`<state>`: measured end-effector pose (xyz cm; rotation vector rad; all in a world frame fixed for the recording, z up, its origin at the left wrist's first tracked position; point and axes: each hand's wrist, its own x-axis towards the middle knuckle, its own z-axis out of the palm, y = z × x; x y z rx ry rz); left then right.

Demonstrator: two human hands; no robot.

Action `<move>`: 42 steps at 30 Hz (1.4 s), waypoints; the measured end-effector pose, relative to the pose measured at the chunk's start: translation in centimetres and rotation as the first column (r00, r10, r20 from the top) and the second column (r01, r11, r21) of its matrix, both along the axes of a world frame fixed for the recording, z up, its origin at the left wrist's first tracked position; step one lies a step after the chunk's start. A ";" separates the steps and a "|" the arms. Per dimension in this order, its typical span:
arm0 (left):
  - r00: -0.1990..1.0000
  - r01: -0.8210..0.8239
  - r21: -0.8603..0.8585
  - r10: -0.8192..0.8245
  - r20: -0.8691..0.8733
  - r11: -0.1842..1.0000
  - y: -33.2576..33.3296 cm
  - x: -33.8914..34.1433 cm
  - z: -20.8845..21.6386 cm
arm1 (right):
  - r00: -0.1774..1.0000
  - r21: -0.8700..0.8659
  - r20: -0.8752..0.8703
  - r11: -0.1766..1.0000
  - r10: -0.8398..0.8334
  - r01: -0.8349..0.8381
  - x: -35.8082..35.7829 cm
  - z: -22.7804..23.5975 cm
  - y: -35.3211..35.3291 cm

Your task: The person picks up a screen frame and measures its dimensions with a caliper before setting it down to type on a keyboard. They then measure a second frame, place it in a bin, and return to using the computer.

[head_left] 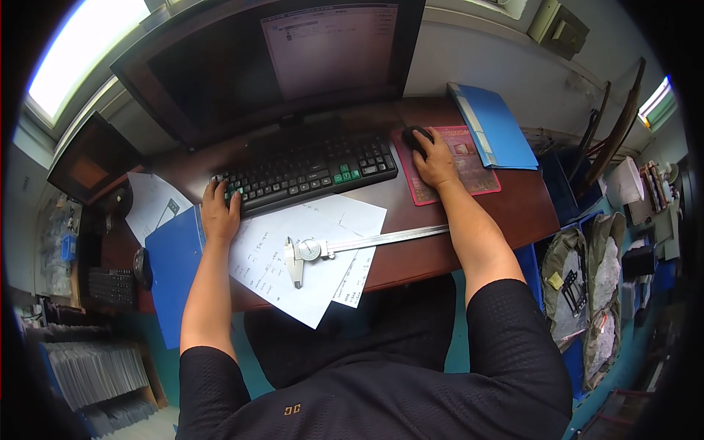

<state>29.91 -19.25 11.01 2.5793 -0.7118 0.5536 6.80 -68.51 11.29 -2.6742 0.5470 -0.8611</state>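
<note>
My left hand [219, 212] rests at the left end of a black keyboard [297, 177] with several green keys, its fingers stretched over the keys. On a red mouse pad [469, 180], my right hand [435, 160] is wrapped over a black computer mouse [416, 138]. Between my forearms, a dial caliper [310, 250] lies on handwritten paper sheets [275, 282], its long beam reaching right toward my right forearm. A blue folder [172, 264] lies partly under my left forearm. A large monitor [315, 55] behind the keyboard shows a window on its right half.
A blue binder [506, 136] lies at the desk's back right. A smaller screen [95, 158] and a drawing sheet [158, 205] are at the left, near a second keyboard [111, 286]. Crates with bagged parts [565, 286] stand right of the desk. Files [99, 370] fill a shelf lower left.
</note>
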 end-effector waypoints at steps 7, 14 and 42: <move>1.000 -0.009 0.012 0.009 -0.015 1.000 -0.1 -0.2 0.2 | 1.000 0.007 0.000 1.000 0.005 -0.005 0.1 0.1 0.1; 1.000 -0.007 0.011 0.007 -0.005 1.000 -0.1 -0.1 0.2 | 1.000 -0.019 -0.007 1.000 -0.004 0.004 0.0 0.1 0.1; 0.999 0.016 0.014 -0.015 -0.039 1.000 -0.1 -0.8 1.5 | 0.999 -0.072 0.042 0.997 -0.023 0.026 0.0 -0.3 -0.1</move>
